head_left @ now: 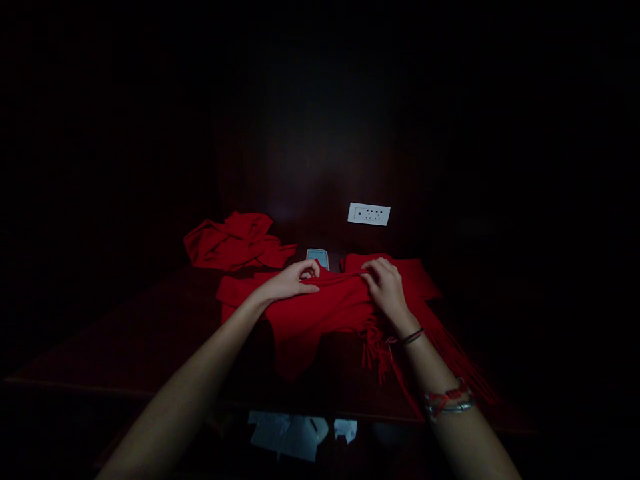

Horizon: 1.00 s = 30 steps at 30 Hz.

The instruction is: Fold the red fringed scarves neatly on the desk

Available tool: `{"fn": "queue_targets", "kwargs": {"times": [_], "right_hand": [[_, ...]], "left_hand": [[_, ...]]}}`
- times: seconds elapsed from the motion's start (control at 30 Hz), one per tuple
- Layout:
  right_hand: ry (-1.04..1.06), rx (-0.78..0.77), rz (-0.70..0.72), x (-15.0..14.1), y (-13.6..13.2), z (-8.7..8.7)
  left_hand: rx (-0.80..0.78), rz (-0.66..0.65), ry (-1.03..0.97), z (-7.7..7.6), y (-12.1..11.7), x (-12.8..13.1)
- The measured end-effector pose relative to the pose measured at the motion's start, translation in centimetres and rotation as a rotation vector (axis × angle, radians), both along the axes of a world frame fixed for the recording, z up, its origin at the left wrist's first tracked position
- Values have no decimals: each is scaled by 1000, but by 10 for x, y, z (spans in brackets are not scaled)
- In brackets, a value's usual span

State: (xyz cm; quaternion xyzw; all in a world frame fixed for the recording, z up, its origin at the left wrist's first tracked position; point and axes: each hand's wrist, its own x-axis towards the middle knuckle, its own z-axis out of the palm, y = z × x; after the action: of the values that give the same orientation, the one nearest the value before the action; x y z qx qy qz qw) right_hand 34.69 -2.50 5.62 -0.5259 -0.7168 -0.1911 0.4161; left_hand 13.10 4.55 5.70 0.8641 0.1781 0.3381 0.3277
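Observation:
A red fringed scarf (pixel 330 307) lies partly bunched on the dark tabletop, one corner hanging toward me and its tassels (pixel 373 340) to the right. My left hand (pixel 293 280) rests on its upper part, fingers curled and thumb held apart from them. With thumb and fingers together, my right hand (pixel 387 283) pinches the scarf's far edge, which runs as a raised fold between both hands. Beyond my right hand, more red cloth (pixel 420 277) with long fringe spreads over the table.
A crumpled red cloth (pixel 235 240) sits at the back left. A phone with a lit screen (pixel 317 257) lies behind the scarf. A white socket plate (pixel 369 214) is on the dark wall. Below the table's front edge (pixel 200 400) are pale papers (pixel 285 433). The surroundings are very dark.

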Motion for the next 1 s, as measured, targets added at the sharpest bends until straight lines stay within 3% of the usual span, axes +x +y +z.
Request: {"fn": "queue_targets", "kwargs": {"times": [0.13,0.27,0.37,0.57,0.67,0.83,1.0], "right_hand": [[-51,-204,193,-6,-2,-2],[-119,-270,212,-14,0,-7],[-126,-263,206,-17,2,-7],[-26,-173,191,-19,1,-4],[-23,-135,145,-19,1,-3],[-28,-177,222,-20,-1,-3],[-50,-132,197,-21,-1,-4]], "left_hand": [[264,138,50,-6,-7,9],[413,139,38,-13,-11,20],[349,130,10,-12,-11,20],[9,-3,36,-2,-12,15],[22,-22,115,-2,-13,15],[41,102,21,-7,-11,18],[64,89,-13,-5,-12,20]]}}
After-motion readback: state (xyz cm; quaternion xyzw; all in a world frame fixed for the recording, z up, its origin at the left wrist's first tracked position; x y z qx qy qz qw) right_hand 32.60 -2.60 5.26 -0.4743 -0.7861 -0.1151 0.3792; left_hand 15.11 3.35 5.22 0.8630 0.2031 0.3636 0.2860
